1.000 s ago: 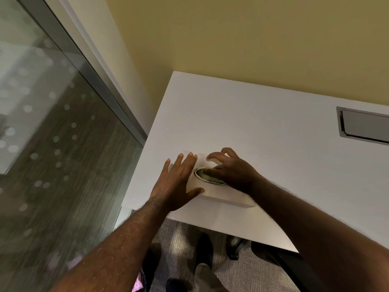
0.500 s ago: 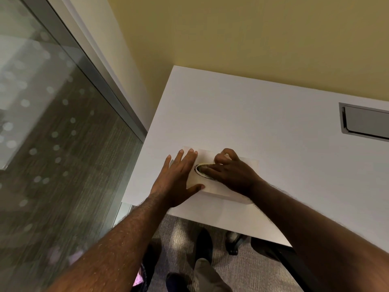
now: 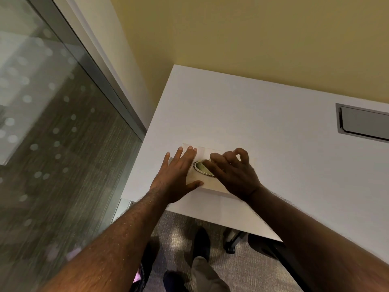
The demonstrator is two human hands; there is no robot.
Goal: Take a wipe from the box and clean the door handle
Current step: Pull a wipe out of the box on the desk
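A flat white wipe box (image 3: 207,183) lies near the front left corner of the white table (image 3: 263,123). Its top has an oval opening (image 3: 200,167) with pale wipe material inside. My left hand (image 3: 177,175) rests flat on the box's left end, fingers spread, thumb along the front edge. My right hand (image 3: 233,172) lies over the right part of the box, its index and middle fingertips at the oval opening. Whether they pinch a wipe is hidden. No door handle is in view.
A glass wall with a metal frame (image 3: 88,66) runs along the left. A yellow wall stands behind the table. A metal cable hatch (image 3: 364,122) is set in the table at the right. My shoes and a chair base (image 3: 231,241) show below the table edge.
My right fingers have shifted slightly at the oval opening and curled more. The left hand and the box have stayed in place.
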